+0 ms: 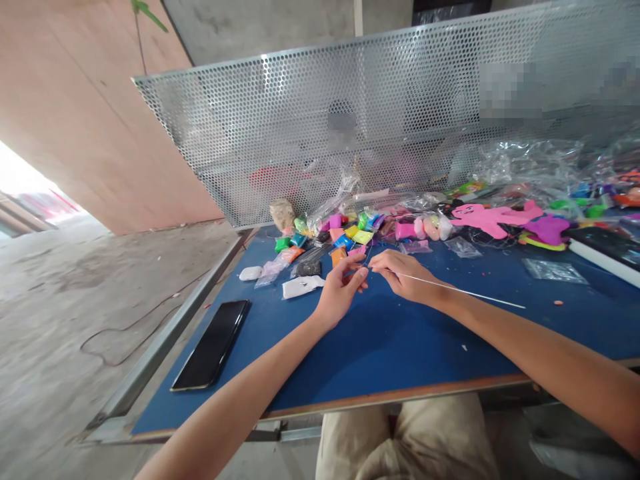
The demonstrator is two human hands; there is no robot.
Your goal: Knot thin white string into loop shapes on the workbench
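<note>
Over the middle of the blue table (380, 347), my two hands are close together. My right hand (405, 275) is closed in a pinch on a thin white stick (470, 292), which reaches back over my right wrist toward the right. My left hand (343, 288) sits just left of it, fingers curled and the thumb near the fingertips. Whatever those fingers may hold is too small to make out. Behind the hands lie small colourful clay packets (345, 241) and a pink figure (493, 217).
A black phone (213, 345) lies at the left table edge, near a white case (251, 273) and a white packet (302, 287). A perforated metal screen (300, 127) stands along the back. Clear plastic bags (533, 160) and a black-and-white box (607, 257) are at the right.
</note>
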